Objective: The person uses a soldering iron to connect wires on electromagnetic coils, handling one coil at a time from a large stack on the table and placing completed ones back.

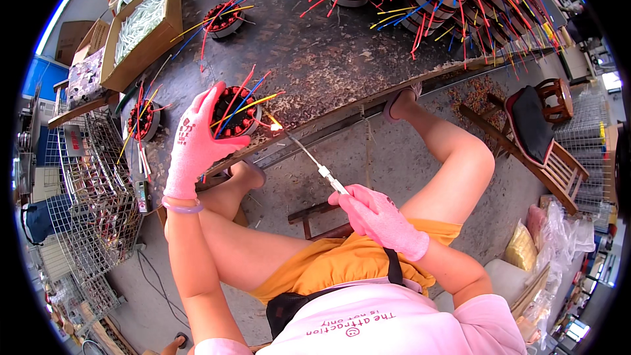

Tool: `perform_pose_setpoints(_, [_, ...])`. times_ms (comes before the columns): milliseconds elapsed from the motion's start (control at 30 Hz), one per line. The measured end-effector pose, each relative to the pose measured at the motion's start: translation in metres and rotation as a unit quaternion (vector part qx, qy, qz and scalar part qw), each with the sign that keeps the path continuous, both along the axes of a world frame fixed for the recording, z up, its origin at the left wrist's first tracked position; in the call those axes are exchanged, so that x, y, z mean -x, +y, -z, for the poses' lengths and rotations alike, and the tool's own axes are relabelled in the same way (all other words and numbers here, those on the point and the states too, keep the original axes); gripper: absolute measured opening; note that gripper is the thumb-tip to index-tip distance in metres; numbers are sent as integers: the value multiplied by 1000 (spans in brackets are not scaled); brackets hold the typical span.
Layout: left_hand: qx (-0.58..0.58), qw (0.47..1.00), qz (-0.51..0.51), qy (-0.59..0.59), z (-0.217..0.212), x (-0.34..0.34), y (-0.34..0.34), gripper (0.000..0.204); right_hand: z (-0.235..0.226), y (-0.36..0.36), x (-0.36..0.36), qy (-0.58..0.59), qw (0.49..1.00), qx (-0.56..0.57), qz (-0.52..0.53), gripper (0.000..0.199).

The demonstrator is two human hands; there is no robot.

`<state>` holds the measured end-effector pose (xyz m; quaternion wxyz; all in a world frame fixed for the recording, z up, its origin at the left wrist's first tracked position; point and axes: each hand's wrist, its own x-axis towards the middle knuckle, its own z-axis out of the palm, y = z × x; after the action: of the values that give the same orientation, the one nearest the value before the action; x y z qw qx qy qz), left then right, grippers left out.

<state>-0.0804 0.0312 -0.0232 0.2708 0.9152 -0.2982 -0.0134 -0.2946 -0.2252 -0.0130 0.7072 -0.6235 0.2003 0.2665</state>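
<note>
My left hand, in a pink glove, is curved around the near-left side of a motor stator at the table edge, thumb below and fingers above. Red, blue and yellow wires stick out of the stator. In my right hand, also gloved in pink, is a slim torch with a white grip and a thin metal stem. A small flame burns at the stem's tip, just right of the stator and close to a yellow wire end. My right fingers are closed around the grip.
Two more wired stators sit to the left on the dark worn table. Behind them stands a wooden box of pale sleeves. Stacked stators fill the far right. Wire racks and a wooden chair flank the table.
</note>
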Motion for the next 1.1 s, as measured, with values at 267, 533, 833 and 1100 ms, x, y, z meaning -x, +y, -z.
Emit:
perform_pose_setpoints(267, [9, 1000, 1, -7, 2, -1, 0, 95, 0, 0, 1, -9, 1000, 9, -6, 29])
perform_pose_setpoints(533, [10, 1000, -1, -3, 0, 1, 0, 95, -1, 0, 0, -2, 1000, 1, -3, 26])
perform_pose_setpoints(833, [-7, 1000, -5, 1, -2, 1, -1, 95, 0, -1, 0, -4, 1000, -2, -4, 26])
perform_pose_setpoints(1100, [8, 1000, -5, 7, -2, 2, -2, 95, 3, -1, 1, -5, 1000, -10, -2, 27])
